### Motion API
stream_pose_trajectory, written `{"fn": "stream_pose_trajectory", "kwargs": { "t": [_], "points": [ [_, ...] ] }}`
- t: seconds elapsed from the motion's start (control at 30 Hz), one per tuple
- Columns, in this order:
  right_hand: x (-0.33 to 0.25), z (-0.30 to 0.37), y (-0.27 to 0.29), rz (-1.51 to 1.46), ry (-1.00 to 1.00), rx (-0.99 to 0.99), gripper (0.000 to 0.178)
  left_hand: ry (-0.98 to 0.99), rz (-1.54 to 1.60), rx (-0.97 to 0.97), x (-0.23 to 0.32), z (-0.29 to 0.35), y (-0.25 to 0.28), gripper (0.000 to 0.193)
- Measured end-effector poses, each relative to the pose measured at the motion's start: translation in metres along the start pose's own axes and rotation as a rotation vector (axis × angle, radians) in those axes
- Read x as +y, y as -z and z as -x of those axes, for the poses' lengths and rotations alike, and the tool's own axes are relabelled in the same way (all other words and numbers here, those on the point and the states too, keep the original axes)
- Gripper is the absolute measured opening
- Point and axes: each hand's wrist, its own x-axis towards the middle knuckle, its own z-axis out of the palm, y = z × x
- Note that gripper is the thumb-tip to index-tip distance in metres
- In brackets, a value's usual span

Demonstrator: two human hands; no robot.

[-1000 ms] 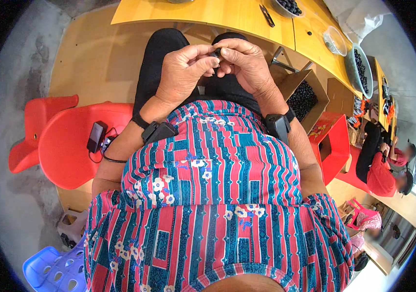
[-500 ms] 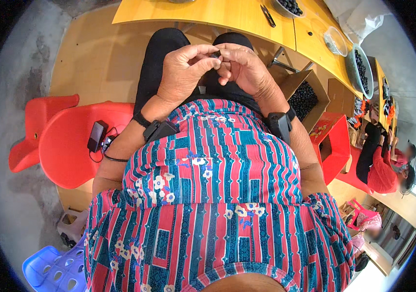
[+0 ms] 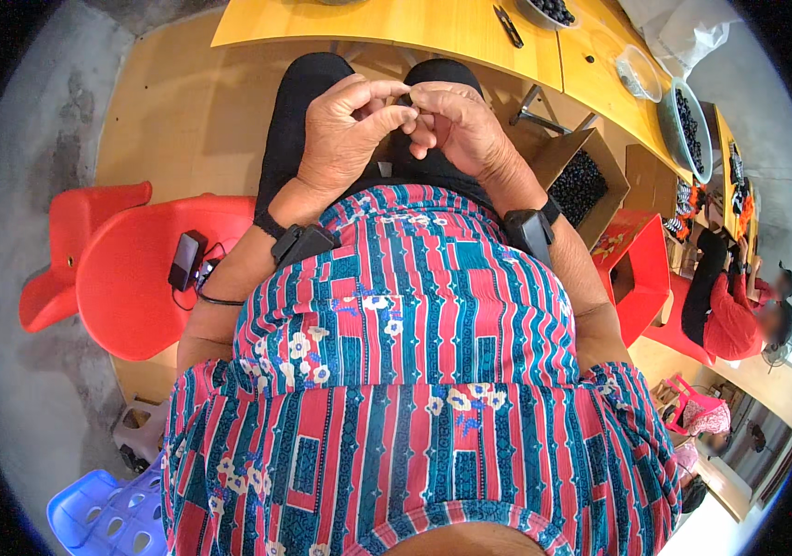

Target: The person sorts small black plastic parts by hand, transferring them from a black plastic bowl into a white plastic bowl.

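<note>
Above my lap, my left hand and my right hand meet at the fingertips. Between them is a small black piece, mostly covered by the fingers, so its exact kind does not show. The left thumb and forefinger pinch it from one side. On the other side, the right thumb and forefinger close on the same piece. Beside my right forearm stands a cardboard box holding many small black pieces that look rounded.
A yellow table spans ahead, bearing a slim black tool, a clear container and a basin of black pieces. A red chair is at left, a blue stool lower left. Co-workers sit at far right.
Both hands have shifted slightly left, still joined at the fingertips. The black piece shows less between the fingers now.
</note>
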Motion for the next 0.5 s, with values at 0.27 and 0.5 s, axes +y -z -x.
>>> {"fn": "stream_pose_trajectory", "kwargs": {
  "t": [0.27, 0.5],
  "points": [
    [0.004, 0.005, -0.003, 0.276, 0.185, 0.079, 0.013, 0.056, 0.176, -0.15, -0.005, 0.003, 0.002, 0.035],
    [0.009, 0.009, -0.018, 0.776, 0.459, 0.121, 0.012, 0.378, 0.792, -0.223, 0.003, 0.006, -0.017, 0.062]
  ]
}}
